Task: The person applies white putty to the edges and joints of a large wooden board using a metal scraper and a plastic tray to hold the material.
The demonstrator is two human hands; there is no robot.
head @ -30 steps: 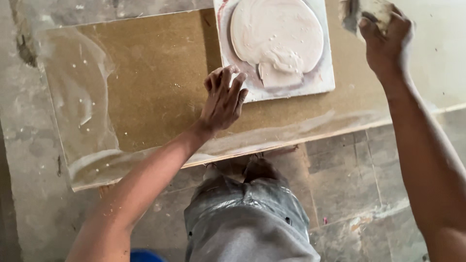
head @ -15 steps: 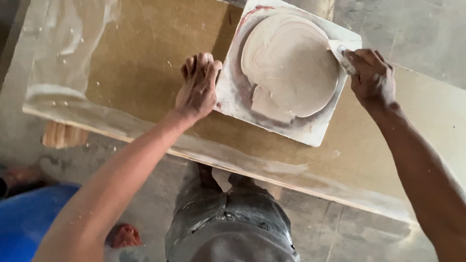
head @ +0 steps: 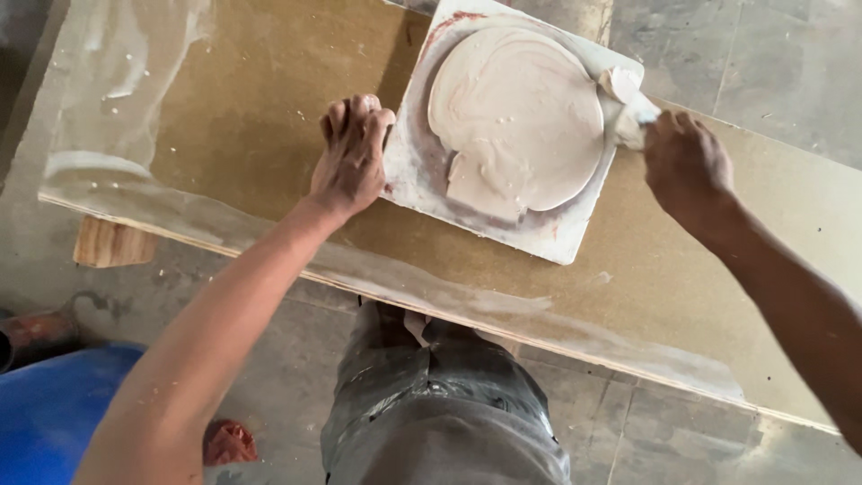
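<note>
1. The board is the biggest thing: brown, flat, running across the whole view, with pale dried smears along its near edge and on its far left part.
2. A grey floor shows beyond the board and under it, and your grey trousers are just below the near edge.
3. A blue tub is at the lower left corner, and a wood block sits under the board's left end.
4. The slab, white and square, lies flat on the board, turned a little, at top centre.
5. The paste, a pale round pool, covers most of the slab and stays inside its rim.
6. Your left hand rests on the board, fingers together and curled, their tips touching the slab's left edge; it grips nothing.
7. Your right hand is at the slab's right corner, fingers closed around a rag.
8. The rag is white and wet with paste, and it touches the slab's rim.
</note>
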